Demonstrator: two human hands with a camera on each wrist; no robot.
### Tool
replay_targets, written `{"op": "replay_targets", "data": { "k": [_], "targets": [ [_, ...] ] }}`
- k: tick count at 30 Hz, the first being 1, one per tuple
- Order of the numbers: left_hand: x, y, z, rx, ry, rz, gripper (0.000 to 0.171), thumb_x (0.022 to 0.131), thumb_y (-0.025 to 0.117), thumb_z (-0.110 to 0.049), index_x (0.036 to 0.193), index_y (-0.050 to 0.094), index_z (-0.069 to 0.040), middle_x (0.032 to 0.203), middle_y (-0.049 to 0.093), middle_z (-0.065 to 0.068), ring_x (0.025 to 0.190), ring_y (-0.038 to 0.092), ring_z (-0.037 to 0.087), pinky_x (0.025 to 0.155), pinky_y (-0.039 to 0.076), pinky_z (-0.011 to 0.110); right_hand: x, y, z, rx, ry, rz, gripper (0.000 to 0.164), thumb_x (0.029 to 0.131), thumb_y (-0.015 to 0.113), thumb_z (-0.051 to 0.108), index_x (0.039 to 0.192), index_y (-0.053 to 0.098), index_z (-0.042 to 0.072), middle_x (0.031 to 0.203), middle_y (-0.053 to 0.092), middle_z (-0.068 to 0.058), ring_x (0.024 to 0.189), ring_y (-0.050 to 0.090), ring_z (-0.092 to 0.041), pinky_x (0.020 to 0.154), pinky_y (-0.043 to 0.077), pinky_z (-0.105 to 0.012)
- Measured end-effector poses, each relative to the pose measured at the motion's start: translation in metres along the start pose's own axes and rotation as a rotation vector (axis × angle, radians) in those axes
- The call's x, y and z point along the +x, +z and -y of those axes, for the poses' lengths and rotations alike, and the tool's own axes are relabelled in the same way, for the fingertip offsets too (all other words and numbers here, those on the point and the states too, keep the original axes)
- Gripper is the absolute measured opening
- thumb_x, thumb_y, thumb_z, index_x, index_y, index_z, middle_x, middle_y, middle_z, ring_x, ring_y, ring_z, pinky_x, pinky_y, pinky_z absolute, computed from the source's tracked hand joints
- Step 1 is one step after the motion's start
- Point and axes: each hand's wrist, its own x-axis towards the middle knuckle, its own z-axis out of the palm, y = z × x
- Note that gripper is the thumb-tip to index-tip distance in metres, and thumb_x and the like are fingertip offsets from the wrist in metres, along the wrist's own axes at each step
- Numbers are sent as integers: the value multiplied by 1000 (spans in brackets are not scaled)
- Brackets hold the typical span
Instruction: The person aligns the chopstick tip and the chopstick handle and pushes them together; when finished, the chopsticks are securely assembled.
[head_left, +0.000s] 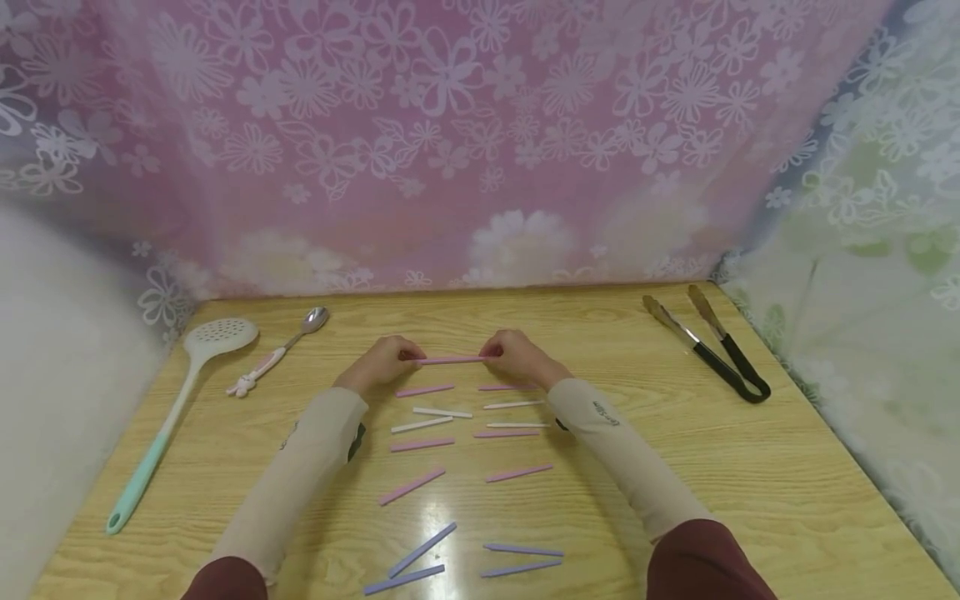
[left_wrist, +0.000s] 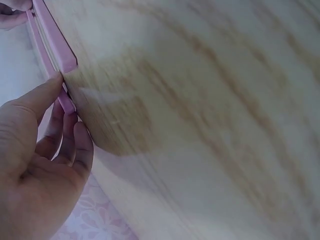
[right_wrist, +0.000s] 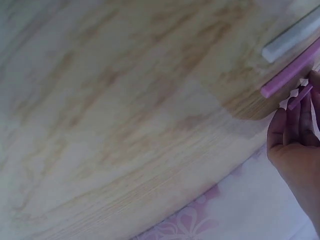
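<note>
A thin pink stick stretches level between my two hands at the far side of the table. My left hand pinches its left end between thumb and fingers. The right end is pinched by my right hand. In the left wrist view, another pink stick lies right beside the held one. Close by the right hand, the right wrist view has a pink stick and a white stick on the table. Nearer me, more pink, white and purple sticks lie in two columns, such as this purple stick.
On the left of the wooden table lie a slotted skimmer with a mint handle and a spoon with a rabbit-shaped handle end. Black-handled tongs lie at the far right. A flowered pink cloth hangs behind the back edge.
</note>
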Motion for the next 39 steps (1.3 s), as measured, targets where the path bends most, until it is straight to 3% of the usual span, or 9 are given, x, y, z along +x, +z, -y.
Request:
{"op": "replay_targets", "data": {
  "k": [17, 24, 32, 39],
  "targets": [
    [0, 2, 0, 21, 19, -33, 22, 96, 57, -11, 113, 65, 1, 110, 64, 15, 102, 59, 28, 91, 49, 41, -3, -3, -1, 5, 31, 5, 19, 92, 62, 12, 107, 67, 1, 104, 64, -10, 96, 58, -22, 87, 50, -35],
    [-14, 2, -9, -11, 30, -93, 26, 96, 56, -12, 117, 62, 3, 112, 61, 18, 100, 57, 29, 90, 48, 44, -16, -9, -7, 6, -22, -57, 22, 91, 64, 17, 105, 68, 1, 94, 63, -8, 83, 56, -19, 75, 49, -31],
    [-37, 5, -13, -64, 10, -14, 28, 96, 58, -16, 118, 62, 0, 107, 62, 12, 97, 55, 25, 88, 48, 40, -39, -9, -7, 28, -25, 29, 24, 90, 67, 21, 106, 68, 4, 94, 64, -6, 85, 57, -17, 75, 50, -30],
    [-39, 12, -12, -101, 11, 54, 27, 93, 62, -14, 114, 63, 2, 106, 63, 10, 98, 57, 23, 89, 49, 39, -48, -5, -3, 55, -7, 129, 21, 89, 68, 17, 105, 67, 4, 93, 62, -4, 83, 54, -15, 72, 49, -28]
  ]
}}
